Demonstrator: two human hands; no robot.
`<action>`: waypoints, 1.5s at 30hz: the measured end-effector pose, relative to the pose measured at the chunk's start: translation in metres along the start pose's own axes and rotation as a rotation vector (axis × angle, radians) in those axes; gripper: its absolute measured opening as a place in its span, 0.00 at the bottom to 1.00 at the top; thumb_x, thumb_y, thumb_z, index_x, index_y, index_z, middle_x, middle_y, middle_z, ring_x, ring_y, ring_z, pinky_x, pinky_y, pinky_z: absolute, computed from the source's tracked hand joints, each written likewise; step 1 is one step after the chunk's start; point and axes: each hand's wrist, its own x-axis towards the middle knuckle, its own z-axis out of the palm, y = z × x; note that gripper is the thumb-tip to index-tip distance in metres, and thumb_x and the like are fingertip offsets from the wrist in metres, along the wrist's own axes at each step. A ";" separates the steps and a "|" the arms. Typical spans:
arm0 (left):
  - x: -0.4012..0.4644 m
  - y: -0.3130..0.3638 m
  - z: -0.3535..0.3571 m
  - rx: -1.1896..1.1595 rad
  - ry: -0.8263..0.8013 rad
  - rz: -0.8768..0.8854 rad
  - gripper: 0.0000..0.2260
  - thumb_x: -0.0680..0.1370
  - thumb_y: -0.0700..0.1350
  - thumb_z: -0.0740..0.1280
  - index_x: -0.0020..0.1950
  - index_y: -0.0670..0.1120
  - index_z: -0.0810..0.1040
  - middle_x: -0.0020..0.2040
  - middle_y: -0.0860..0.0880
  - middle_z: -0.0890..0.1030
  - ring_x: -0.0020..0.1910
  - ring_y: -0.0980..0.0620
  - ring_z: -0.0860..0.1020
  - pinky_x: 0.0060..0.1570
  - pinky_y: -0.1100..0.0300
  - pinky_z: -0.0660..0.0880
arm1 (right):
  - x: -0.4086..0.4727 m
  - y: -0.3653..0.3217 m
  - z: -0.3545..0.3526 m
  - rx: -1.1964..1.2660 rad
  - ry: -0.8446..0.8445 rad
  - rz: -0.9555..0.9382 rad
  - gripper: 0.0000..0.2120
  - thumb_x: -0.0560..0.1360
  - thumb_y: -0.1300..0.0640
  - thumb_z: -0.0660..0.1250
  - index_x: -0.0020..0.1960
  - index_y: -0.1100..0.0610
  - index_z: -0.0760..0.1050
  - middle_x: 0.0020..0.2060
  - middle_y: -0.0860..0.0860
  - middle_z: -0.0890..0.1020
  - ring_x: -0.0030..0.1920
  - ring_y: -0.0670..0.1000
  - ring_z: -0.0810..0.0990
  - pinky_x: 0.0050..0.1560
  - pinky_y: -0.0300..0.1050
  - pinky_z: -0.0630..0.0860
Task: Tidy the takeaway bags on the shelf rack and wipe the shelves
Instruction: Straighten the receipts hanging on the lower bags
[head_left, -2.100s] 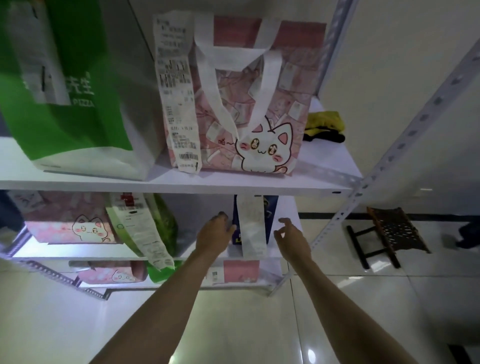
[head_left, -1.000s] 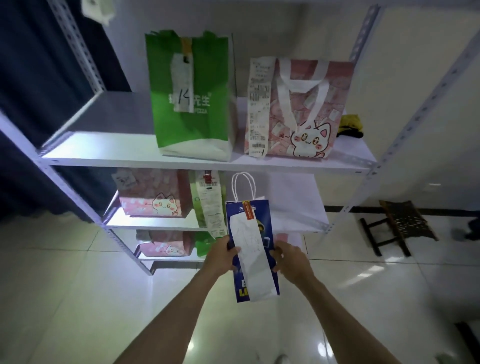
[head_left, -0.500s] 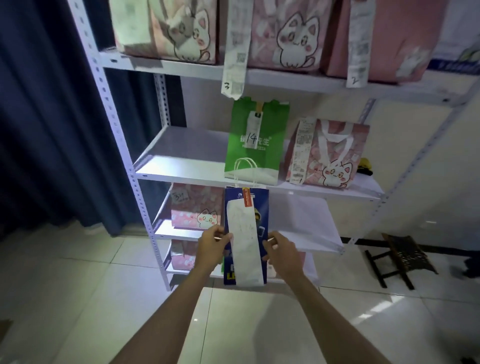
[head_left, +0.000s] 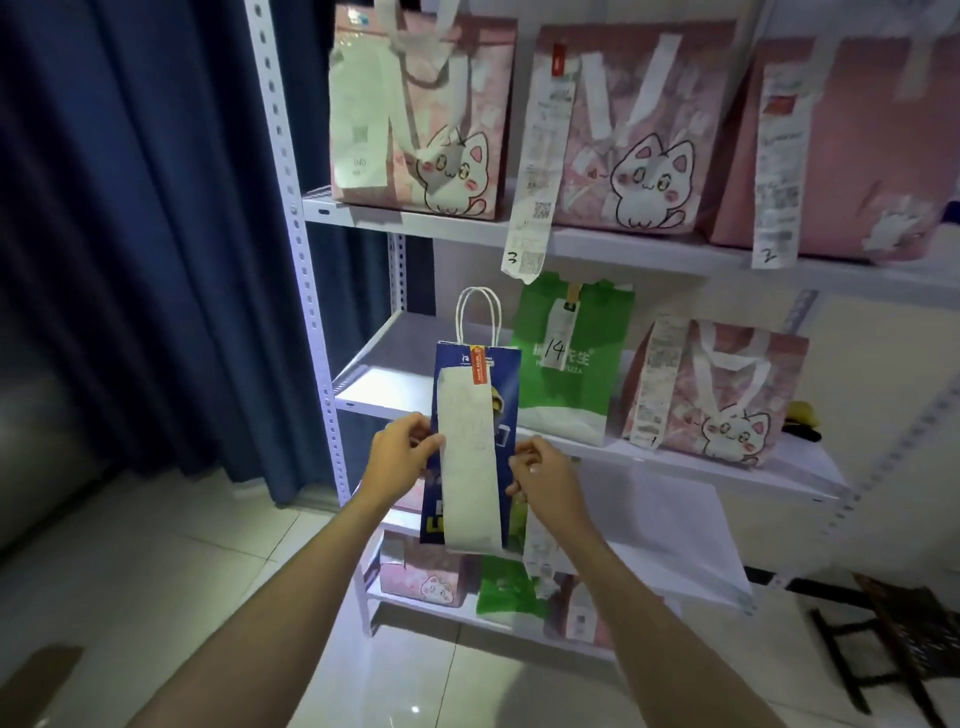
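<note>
In front of the white shelf rack (head_left: 311, 291), level with its middle shelf, a tall blue paper bag (head_left: 470, 395) with white cord handles hangs upright in the air between both hands. A long white receipt (head_left: 470, 467) is fixed to the bag's front by an orange tag and hangs down past its lower edge. The left hand (head_left: 402, 454) grips the bag's left edge, fingers curled round it with the thumb at the receipt's side. The right hand (head_left: 540, 480) pinches the bag's right edge, fingers bent. Just behind the bag on the middle shelf stands a green bag (head_left: 569, 364) marked 14, and right of that a pink cat bag (head_left: 719, 395). Above the bag, the upper shelf carries three more pink bags (head_left: 623, 130) with long receipts. Below the bag, pink and green bags sit on the lower shelves. Left of the rack hangs a dark blue curtain (head_left: 130, 234)
</note>
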 end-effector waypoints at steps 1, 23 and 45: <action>0.006 0.001 -0.003 -0.003 0.006 -0.001 0.05 0.81 0.44 0.70 0.50 0.43 0.79 0.45 0.48 0.83 0.41 0.48 0.84 0.36 0.54 0.85 | 0.006 -0.004 0.004 -0.005 0.006 -0.012 0.03 0.81 0.59 0.66 0.53 0.54 0.77 0.42 0.51 0.84 0.33 0.49 0.85 0.38 0.49 0.85; 0.239 -0.017 -0.060 -0.195 0.027 0.036 0.03 0.80 0.40 0.69 0.48 0.41 0.78 0.40 0.46 0.80 0.39 0.51 0.77 0.40 0.45 0.85 | 0.214 -0.077 0.100 -0.034 0.259 -0.090 0.02 0.82 0.56 0.66 0.52 0.50 0.76 0.45 0.45 0.83 0.32 0.47 0.85 0.37 0.56 0.85; 0.240 -0.067 -0.043 -0.098 0.067 -0.023 0.08 0.83 0.48 0.66 0.48 0.44 0.76 0.43 0.45 0.82 0.42 0.50 0.79 0.37 0.66 0.79 | 0.227 -0.047 0.132 -0.061 0.199 -0.083 0.03 0.83 0.55 0.64 0.51 0.51 0.75 0.42 0.46 0.82 0.40 0.46 0.84 0.38 0.55 0.85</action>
